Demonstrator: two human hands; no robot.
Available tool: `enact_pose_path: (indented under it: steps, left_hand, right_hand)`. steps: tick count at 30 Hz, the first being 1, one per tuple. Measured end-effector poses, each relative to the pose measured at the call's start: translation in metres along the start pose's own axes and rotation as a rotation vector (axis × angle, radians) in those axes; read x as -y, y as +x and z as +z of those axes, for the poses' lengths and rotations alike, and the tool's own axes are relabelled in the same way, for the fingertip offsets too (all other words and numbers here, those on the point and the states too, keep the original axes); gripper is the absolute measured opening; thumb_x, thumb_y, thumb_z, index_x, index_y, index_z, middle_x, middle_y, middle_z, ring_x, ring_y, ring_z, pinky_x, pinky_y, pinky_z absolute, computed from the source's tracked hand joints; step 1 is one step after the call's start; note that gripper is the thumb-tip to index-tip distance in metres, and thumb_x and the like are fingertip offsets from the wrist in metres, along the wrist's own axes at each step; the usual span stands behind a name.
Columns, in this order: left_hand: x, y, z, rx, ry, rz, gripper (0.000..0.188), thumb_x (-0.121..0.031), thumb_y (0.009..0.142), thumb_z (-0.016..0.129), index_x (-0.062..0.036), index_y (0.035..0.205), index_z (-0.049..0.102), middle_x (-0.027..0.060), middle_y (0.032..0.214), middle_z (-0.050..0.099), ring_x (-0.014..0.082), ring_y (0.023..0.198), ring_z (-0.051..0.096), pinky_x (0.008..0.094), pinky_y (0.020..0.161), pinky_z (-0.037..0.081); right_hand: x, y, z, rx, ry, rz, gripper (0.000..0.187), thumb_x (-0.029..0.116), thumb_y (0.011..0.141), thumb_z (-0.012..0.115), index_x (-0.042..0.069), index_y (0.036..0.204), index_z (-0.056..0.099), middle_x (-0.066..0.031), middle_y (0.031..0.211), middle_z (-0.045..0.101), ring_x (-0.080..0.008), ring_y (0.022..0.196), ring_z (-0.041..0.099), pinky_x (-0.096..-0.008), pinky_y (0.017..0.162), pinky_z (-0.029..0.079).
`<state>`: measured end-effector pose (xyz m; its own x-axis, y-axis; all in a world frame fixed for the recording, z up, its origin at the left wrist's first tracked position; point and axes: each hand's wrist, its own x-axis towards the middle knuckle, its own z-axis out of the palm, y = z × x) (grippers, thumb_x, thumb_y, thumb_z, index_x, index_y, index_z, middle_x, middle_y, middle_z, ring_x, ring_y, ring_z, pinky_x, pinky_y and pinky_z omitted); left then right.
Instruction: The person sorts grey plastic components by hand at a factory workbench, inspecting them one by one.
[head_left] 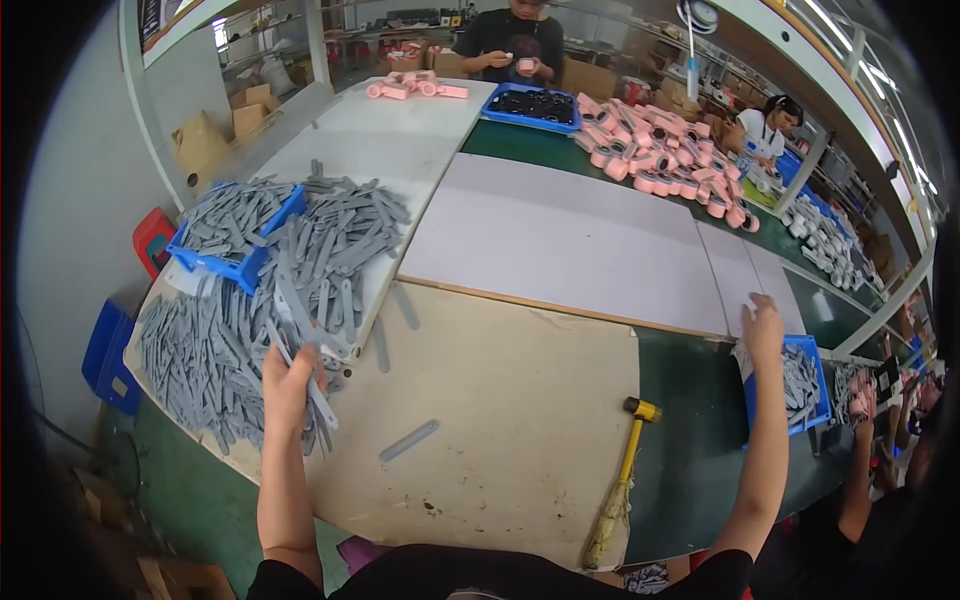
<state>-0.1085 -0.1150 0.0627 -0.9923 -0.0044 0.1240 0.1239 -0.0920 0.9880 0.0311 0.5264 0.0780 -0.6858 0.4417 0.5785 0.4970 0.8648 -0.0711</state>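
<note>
My left hand [287, 388] is closed around a bunch of flat grey plastic strips [292, 312], which point in different directions. It is over a large heap of similar strips [190, 365] at the left of the table. My right hand [764, 328] is raised above the near right edge of the white board [570, 235], its fingers apart and nothing visible in them. Just below that hand, partly covered by my forearm, is a blue tray [824, 395] containing grey strips. One loose strip [409, 441] lies on the beige board [500, 400] between my arms.
A yellow-and-black hammer [632, 450] lies near the front edge. Beyond the left heap stands another blue tray [240, 272] full of strips. Pink plastic parts [660, 150] are piled at the far right, beside a blue tray of black parts [530, 106]. Other people work around the table.
</note>
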Motion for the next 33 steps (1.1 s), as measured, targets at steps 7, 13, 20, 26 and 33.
enact_pose_path:
  steps: [7,13,20,26,33]
  left_hand:
    - [-0.021,0.014,-0.079,-0.258,0.147,0.196,0.024,-0.013,0.084,0.052,0.0012,0.103,0.054,0.0016,0.067,0.05,0.0084,0.054,0.046,0.023,0.049,0.039]
    - [-0.012,0.07,-0.157,-0.57,0.79,0.416,0.031,-0.016,0.08,0.055,0.0017,0.105,0.053,0.0178,0.08,0.06,0.0268,0.074,0.06,0.035,0.068,0.045]
    - [0.016,0.125,-0.22,-0.412,1.32,0.225,0.034,-0.015,0.074,0.057,0.0033,0.102,0.051,0.028,0.09,0.058,0.0432,0.085,0.057,0.0479,0.072,0.045]
    - [0.057,0.132,-0.217,-0.475,1.367,0.349,0.048,-0.039,0.075,0.065,-0.003,0.105,0.057,0.0172,0.107,0.055,0.0364,0.099,0.05,0.0432,0.083,0.043]
    - [0.046,0.12,-0.2,-0.575,1.295,0.265,0.045,-0.043,0.08,0.06,-0.0058,0.105,0.06,0.0132,0.106,0.057,0.0326,0.1,0.051,0.0459,0.081,0.042]
  right_hand:
    - [0.348,-0.046,0.022,0.515,0.7,-0.523,0.025,0.021,0.081,0.057,0.006,0.1,0.062,-0.0117,0.093,0.065,-0.0286,0.081,0.063,-0.0386,0.071,0.049]
    - [0.488,-0.089,0.066,0.528,0.682,-0.602,0.046,0.026,0.073,0.065,-0.002,0.108,0.055,-0.0207,0.109,0.052,-0.0339,0.096,0.057,-0.0412,0.077,0.049]
    - [0.511,-0.099,0.062,0.736,0.528,-0.479,0.042,0.016,0.068,0.067,-0.005,0.102,0.054,-0.0212,0.11,0.049,-0.0346,0.094,0.059,-0.0421,0.074,0.051]
    - [0.483,-0.091,0.057,0.602,0.362,-0.474,0.026,0.012,0.07,0.061,0.0,0.093,0.06,-0.0169,0.091,0.061,-0.0326,0.083,0.062,-0.0419,0.071,0.051]
    - [0.467,-0.079,0.026,0.886,0.817,-0.384,0.021,0.02,0.067,0.062,0.001,0.075,0.062,-0.0115,0.069,0.062,-0.0195,0.066,0.06,-0.0335,0.059,0.047]
